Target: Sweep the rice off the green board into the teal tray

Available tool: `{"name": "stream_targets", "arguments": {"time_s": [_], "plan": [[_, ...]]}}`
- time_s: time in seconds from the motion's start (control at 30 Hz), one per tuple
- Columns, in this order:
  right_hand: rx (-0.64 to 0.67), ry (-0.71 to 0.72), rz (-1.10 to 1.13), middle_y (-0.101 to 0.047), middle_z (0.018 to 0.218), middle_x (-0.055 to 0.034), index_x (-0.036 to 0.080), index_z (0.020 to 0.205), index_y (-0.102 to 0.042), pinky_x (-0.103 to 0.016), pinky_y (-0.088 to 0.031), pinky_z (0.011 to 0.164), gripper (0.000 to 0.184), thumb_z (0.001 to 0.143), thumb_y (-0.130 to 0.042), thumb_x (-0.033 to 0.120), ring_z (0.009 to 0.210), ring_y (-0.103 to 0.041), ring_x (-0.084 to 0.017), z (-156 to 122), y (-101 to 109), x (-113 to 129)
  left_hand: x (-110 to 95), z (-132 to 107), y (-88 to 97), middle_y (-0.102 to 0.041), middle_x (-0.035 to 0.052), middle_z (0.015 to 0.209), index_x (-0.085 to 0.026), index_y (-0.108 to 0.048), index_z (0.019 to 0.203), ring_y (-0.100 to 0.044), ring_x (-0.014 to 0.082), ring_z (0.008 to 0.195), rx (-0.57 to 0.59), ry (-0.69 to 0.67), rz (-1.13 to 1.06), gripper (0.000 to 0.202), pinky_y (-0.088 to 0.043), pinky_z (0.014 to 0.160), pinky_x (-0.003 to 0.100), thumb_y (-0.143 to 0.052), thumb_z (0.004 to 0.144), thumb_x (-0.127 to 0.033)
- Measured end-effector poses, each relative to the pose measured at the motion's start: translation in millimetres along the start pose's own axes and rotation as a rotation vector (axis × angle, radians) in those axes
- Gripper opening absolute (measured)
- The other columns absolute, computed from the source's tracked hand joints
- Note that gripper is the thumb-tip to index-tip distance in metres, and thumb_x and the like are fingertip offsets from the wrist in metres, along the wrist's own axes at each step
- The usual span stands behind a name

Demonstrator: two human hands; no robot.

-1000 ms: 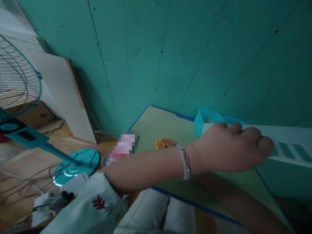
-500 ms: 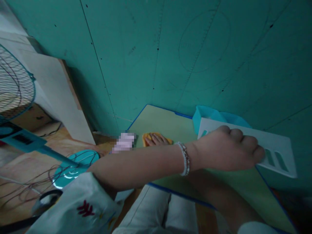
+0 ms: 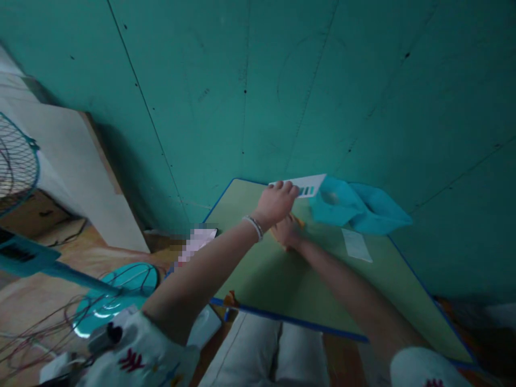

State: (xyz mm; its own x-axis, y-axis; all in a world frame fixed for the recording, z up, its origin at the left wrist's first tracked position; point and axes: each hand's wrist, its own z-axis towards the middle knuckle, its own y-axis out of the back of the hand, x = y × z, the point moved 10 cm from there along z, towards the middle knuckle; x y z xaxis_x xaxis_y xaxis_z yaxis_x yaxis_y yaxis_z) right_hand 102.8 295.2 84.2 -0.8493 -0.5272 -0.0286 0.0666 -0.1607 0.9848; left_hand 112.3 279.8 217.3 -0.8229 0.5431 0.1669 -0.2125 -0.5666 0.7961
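Note:
My left hand point(image 3: 277, 203), with a beaded bracelet at the wrist, is closed on the edge of a white slotted plastic panel point(image 3: 309, 185), lifted above the table. Just below it, my right hand point(image 3: 287, 232) presses on an orange cloth point(image 3: 297, 220) lying on the table. The hand covers most of the cloth. Under both arms is a pale green tabletop point(image 3: 322, 295) with a blue rim. Beside the panel, against the wall, sits a turquoise container point(image 3: 358, 207) whose exact kind I cannot make out.
A white sheet point(image 3: 357, 245) lies right of my right hand. A pinkish blurred item point(image 3: 197, 244) rests at the table's left edge. On the left stands a turquoise fan point(image 3: 116, 290) with loose wires round its base. A green wall point(image 3: 258, 97) rises behind the table.
My left hand has swung left with the white panel, away from the table's right side. My right hand and the cloth have shifted right. The white sheet now shows.

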Motion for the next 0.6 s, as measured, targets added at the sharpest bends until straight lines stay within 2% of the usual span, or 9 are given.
{"name": "stream_targets", "arguments": {"time_s": [0.1,0.2,0.23,0.3,0.37,0.43,0.5,0.53,0.6], "plan": [[-0.019,0.085,0.020,-0.049,0.134,-0.0151,0.014,0.129,-0.048,-0.046,-0.034,0.104,0.039,0.094,-0.042,0.030,0.126,-0.042,-0.026,-30,2,36,40,-11,-25.2,-0.066,0.0126,0.097,-0.011,-0.057,0.104,-0.061,0.0251,0.090,0.042,0.167,0.028,0.022,-0.047,0.065,0.035,-0.041,0.089,-0.012],[-0.013,0.250,0.096,-0.043,0.142,-0.0121,0.018,0.138,-0.039,-0.043,-0.030,0.107,0.048,0.093,-0.039,0.035,0.132,-0.033,-0.025,-68,3,71,53,-22,-42.7,-0.065,0.0065,0.100,-0.014,-0.059,0.103,-0.061,0.0218,0.091,0.102,0.196,0.032,0.018,-0.050,0.073,0.039,-0.050,0.088,-0.018],[-0.011,0.275,0.133,-0.044,0.142,-0.0112,0.019,0.138,-0.039,-0.043,-0.030,0.107,0.048,0.093,-0.038,0.035,0.132,-0.035,-0.025,-76,4,73,54,-24,-45.7,-0.064,0.0059,0.102,-0.015,-0.059,0.104,-0.061,0.0218,0.093,0.118,0.189,0.025,0.019,-0.050,0.075,0.040,-0.052,0.087,-0.019],[0.011,0.260,0.155,-0.046,0.141,-0.0085,0.022,0.138,-0.040,-0.041,-0.030,0.106,0.047,0.093,-0.038,0.035,0.131,-0.037,-0.023,-79,3,58,52,-27,-47.3,-0.064,0.0063,0.104,-0.016,-0.059,0.106,-0.060,0.0230,0.097,0.136,0.170,-0.003,0.021,-0.049,0.080,0.043,-0.052,0.087,-0.020],[0.049,0.118,0.102,-0.045,0.142,-0.0072,0.023,0.138,-0.040,-0.039,-0.030,0.107,0.047,0.092,-0.039,0.033,0.132,-0.036,-0.021,-64,-2,16,50,-28,-44.3,-0.064,0.0067,0.106,-0.016,-0.058,0.109,-0.058,0.0240,0.100,0.133,0.169,-0.047,0.022,-0.047,0.082,0.045,-0.050,0.088,-0.018],[0.034,-0.038,0.067,-0.045,0.139,-0.0181,0.012,0.137,-0.042,-0.045,-0.033,0.103,0.046,0.093,-0.036,0.026,0.130,-0.039,-0.026,-42,-1,-31,51,-28,-39.9,-0.064,0.0079,0.106,-0.016,-0.058,0.109,-0.057,0.0248,0.102,0.115,0.193,-0.106,0.024,-0.045,0.084,0.045,-0.047,0.089,-0.016],[0.015,-0.151,0.044,-0.044,0.136,-0.0294,0.000,0.134,-0.042,-0.052,-0.033,0.100,0.046,0.094,-0.030,0.021,0.127,-0.042,-0.032,-23,0,-63,55,-29,-36.3,-0.064,0.0093,0.107,-0.015,-0.059,0.109,-0.056,0.0253,0.104,0.087,0.249,-0.178,0.025,-0.044,0.085,0.044,-0.045,0.089,-0.015],[0.009,-0.183,0.036,-0.043,0.135,-0.0326,-0.003,0.133,-0.041,-0.055,-0.033,0.099,0.046,0.094,-0.028,0.018,0.127,-0.042,-0.035,-17,0,-68,59,-30,-35.1,-0.064,0.0095,0.106,-0.015,-0.059,0.109,-0.056,0.0254,0.104,0.068,0.291,-0.218,0.024,-0.043,0.085,0.044,-0.045,0.089,-0.015],[0.012,-0.180,0.035,-0.042,0.135,-0.0328,-0.002,0.134,-0.040,-0.058,-0.032,0.098,0.046,0.094,-0.028,0.017,0.128,-0.040,-0.036,-15,-1,-53,72,-33,-34.0,-0.064,0.0086,0.105,-0.016,-0.060,0.106,-0.057,0.0250,0.102,0.015,0.404,-0.304,0.022,-0.044,0.085,0.044,-0.046,0.089,-0.017]]}}
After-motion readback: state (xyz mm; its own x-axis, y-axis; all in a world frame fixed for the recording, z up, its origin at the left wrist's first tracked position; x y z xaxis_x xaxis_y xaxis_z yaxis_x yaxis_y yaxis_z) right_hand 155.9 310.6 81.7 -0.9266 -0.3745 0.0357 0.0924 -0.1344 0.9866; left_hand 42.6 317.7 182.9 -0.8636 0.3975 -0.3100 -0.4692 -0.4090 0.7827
